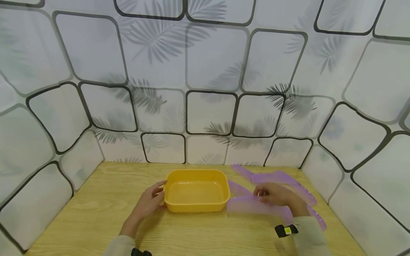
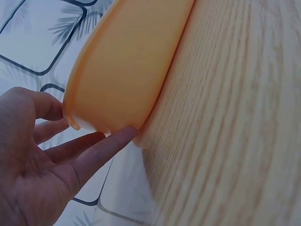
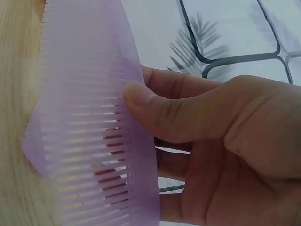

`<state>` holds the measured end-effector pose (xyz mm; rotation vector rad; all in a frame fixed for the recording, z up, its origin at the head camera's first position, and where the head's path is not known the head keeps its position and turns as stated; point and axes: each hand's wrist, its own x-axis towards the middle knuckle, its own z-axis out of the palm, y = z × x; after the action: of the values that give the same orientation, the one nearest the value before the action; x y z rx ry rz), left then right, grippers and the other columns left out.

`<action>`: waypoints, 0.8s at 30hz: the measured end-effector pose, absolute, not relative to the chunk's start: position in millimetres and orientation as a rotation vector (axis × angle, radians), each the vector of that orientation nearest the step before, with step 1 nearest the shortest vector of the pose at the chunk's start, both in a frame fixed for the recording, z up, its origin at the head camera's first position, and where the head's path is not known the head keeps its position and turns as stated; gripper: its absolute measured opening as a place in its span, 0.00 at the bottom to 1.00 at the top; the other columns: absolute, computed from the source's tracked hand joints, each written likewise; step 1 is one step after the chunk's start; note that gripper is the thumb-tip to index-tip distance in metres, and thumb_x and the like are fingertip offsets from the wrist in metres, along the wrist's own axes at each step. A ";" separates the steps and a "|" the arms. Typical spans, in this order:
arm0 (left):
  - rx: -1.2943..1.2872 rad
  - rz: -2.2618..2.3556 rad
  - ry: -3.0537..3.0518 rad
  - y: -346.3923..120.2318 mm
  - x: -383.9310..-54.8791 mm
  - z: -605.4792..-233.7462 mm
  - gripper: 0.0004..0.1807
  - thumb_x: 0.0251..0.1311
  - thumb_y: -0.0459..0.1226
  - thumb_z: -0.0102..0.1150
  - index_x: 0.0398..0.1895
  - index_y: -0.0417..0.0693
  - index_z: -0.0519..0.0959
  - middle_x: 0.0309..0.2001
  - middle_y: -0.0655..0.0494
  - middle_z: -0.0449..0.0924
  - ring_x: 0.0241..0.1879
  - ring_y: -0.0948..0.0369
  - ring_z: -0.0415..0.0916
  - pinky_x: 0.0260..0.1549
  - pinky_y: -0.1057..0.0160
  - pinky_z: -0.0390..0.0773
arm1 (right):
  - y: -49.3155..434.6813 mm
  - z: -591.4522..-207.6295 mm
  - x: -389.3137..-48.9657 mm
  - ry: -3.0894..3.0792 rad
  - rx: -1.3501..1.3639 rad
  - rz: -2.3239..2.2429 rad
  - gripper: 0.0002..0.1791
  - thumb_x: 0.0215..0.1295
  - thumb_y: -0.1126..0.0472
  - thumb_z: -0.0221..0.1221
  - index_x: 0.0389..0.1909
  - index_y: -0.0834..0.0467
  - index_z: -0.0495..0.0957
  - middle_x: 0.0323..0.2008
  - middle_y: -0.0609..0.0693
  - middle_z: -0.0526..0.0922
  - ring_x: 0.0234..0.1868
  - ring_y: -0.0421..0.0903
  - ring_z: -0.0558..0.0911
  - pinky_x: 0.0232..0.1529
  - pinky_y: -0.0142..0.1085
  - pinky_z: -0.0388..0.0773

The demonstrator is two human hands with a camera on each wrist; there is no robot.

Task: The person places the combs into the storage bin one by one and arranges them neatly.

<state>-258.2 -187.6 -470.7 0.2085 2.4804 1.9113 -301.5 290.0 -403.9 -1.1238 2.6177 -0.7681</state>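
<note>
A yellow plastic basin [image 1: 196,207] sits on the table. At its left end is my left hand [image 1: 148,202], its fingertips on the outside of the wall. The left wrist view shows fingers [image 2: 106,149] reaching to the rim and the lower corner, none wrapped around the wall. To the basin's right, my right hand [image 1: 277,195] pinches a translucent purple comb [image 1: 245,206] by its spine. The right wrist view has the thumb [image 3: 141,96] on the near face of the comb, teeth pointing left, with the other fingers behind it.
More purple combs [image 1: 277,176] lie loosely overlapping at the right of the wooden table [image 1: 105,199], behind and beside my right hand. A patterned wall covering [image 1: 211,113] encloses the table at the back and both sides.
</note>
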 end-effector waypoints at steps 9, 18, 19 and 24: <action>0.218 1.915 2.473 -188.0 -257.4 -470.8 0.27 0.77 0.30 0.46 0.77 0.35 0.62 0.66 0.22 0.69 0.58 0.38 0.80 0.39 0.50 0.91 | 296.2 -390.1 -301.2 2.623 -1.088 -0.745 0.09 0.68 0.69 0.58 0.45 0.58 0.83 0.40 0.54 0.87 0.39 0.38 0.81 0.36 0.31 0.80; 0.213 1.905 2.479 -187.3 -257.1 -471.4 0.27 0.77 0.30 0.47 0.77 0.36 0.63 0.67 0.23 0.70 0.57 0.39 0.81 0.39 0.50 0.91 | 290.2 -379.1 -304.8 2.650 -1.090 -0.752 0.09 0.70 0.69 0.58 0.46 0.60 0.83 0.40 0.54 0.87 0.39 0.37 0.80 0.37 0.32 0.80; 0.210 1.901 2.484 -187.2 -257.0 -471.3 0.27 0.77 0.31 0.47 0.77 0.36 0.63 0.67 0.23 0.70 0.57 0.39 0.81 0.39 0.50 0.91 | 289.1 -378.8 -305.3 2.651 -1.089 -0.758 0.09 0.71 0.68 0.58 0.47 0.60 0.83 0.41 0.54 0.87 0.40 0.37 0.80 0.37 0.32 0.80; 0.200 1.888 2.492 -187.3 -256.3 -470.6 0.27 0.78 0.31 0.47 0.77 0.37 0.63 0.67 0.24 0.70 0.58 0.39 0.80 0.40 0.50 0.91 | 281.8 -376.7 -307.9 2.615 -1.063 -0.816 0.09 0.75 0.65 0.57 0.49 0.63 0.82 0.42 0.58 0.86 0.39 0.39 0.80 0.35 0.31 0.80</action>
<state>-256.3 -187.3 -470.6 0.2002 2.4916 1.8879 -307.9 281.8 -376.7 -1.0630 2.6149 -0.8159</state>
